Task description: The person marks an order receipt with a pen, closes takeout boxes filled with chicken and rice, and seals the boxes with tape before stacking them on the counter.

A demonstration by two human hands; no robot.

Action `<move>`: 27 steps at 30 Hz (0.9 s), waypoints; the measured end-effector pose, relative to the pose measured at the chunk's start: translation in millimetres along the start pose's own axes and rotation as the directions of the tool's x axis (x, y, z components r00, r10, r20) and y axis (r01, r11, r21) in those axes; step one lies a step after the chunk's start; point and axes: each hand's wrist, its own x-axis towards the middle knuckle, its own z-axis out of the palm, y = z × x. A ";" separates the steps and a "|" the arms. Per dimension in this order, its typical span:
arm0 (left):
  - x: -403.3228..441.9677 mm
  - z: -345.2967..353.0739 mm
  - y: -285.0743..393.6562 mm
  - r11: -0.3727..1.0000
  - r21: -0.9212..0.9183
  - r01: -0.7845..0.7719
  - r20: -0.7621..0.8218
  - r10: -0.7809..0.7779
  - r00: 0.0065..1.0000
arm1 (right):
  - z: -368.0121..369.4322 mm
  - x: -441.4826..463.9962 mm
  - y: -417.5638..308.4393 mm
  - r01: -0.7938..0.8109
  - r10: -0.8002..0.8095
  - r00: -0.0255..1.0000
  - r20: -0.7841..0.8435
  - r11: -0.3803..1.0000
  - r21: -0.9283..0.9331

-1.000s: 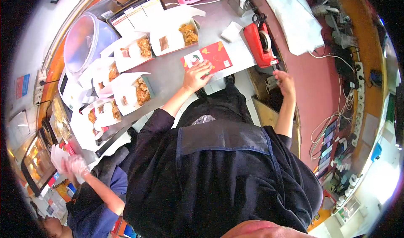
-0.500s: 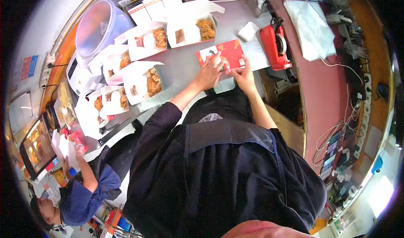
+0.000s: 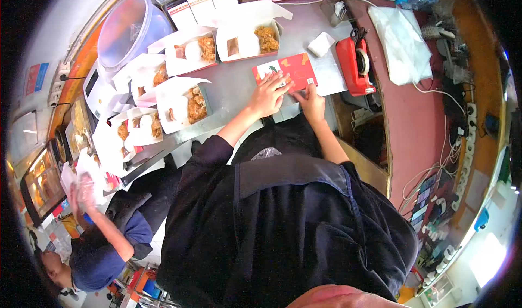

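A closed red cardboard meal box (image 3: 300, 67) with a white printed panel lies on the metal counter in front of me. My left hand (image 3: 267, 97) rests on its lid near the front left, fingers stretched out flat. At the front right edge is my right hand (image 3: 312, 105), with thumb and forefinger against the box's side; its other fingers are partly hidden. To the left stand open meal boxes, one with fried chicken (image 3: 267, 39) and another with a chicken piece (image 3: 196, 108), plus white lumps that look like wrapped rice.
A red tape dispenser (image 3: 354, 66) and a small white packet (image 3: 321, 44) sit right of the box. Plastic bags (image 3: 399, 47) lie beyond. A translucent bucket (image 3: 128, 33) and a tablet (image 3: 204, 6) stand at the back. A co-worker (image 3: 111, 253) is at the left.
My left hand has settled flatter across the lid, and my right hand has shifted slightly down and left along the front edge. The co-worker's hands have moved and are blurred.
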 end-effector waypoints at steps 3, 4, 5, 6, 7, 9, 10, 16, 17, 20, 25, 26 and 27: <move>0.2 0.2 10.2 0.995 -0.068 0.076 -0.098 -0.082 0.992 | -22.8 -1.2 -11.7 -0.071 0.067 0.997 -0.036 0.990 -0.125; 5.0 3.5 11.7 0.989 -0.107 0.103 -0.151 -0.118 0.981 | -39.1 8.1 -14.5 -0.138 0.156 0.986 0.055 0.960 -0.243; 8.9 12.0 13.1 0.985 -0.097 0.145 -0.210 -0.163 0.964 | -57.7 23.7 -16.8 -0.131 0.137 0.990 0.013 0.966 -0.224; 8.9 19.0 14.0 0.986 -0.076 0.151 -0.243 -0.166 0.956 | -72.7 37.0 -19.0 -0.130 0.128 0.991 -0.025 0.970 -0.205; 8.8 25.4 14.1 0.986 -0.056 0.158 -0.275 -0.168 0.947 | -78.0 59.7 -15.1 0.053 -0.101 0.969 -0.227 0.977 -0.205; 8.5 34.8 11.8 0.986 -0.062 0.153 -0.310 -0.165 0.936 | -72.3 110.4 -18.3 0.236 -0.371 0.806 -0.461 0.916 -0.325; 9.8 31.9 13.6 0.986 -0.044 0.158 -0.275 -0.164 0.947 | -69.8 127.8 -19.0 0.222 -0.348 0.848 -0.400 0.918 -0.328; 30.7 -19.0 59.2 0.391 -0.898 0.201 -0.056 -0.557 0.829 | -116.5 105.8 -86.4 -0.100 -0.014 0.994 0.111 0.341 0.935; 40.6 -26.0 57.3 -0.141 -0.981 0.133 0.187 -0.498 0.847 | -121.3 80.2 -97.1 -0.123 0.080 0.991 0.109 0.187 0.975; 72.6 -56.1 61.4 -0.496 -0.865 -0.070 0.167 -0.417 0.893 | -120.1 27.3 -116.6 -0.158 0.271 0.950 0.154 -0.008 0.987; 112.3 -146.4 69.7 -0.539 -0.826 -0.168 0.119 -0.457 0.882 | -121.4 -13.8 -126.9 -0.141 0.281 0.954 0.102 0.119 0.983; 112.7 -144.6 66.5 -0.566 -0.802 -0.192 0.065 -0.401 0.914 | -122.3 -15.4 -128.1 -0.117 0.270 0.959 0.083 0.113 0.987; 112.4 -143.1 64.5 -0.595 -0.775 -0.211 0.009 -0.345 0.939 | -122.9 -17.2 -130.1 -0.095 0.260 0.964 0.064 0.107 0.990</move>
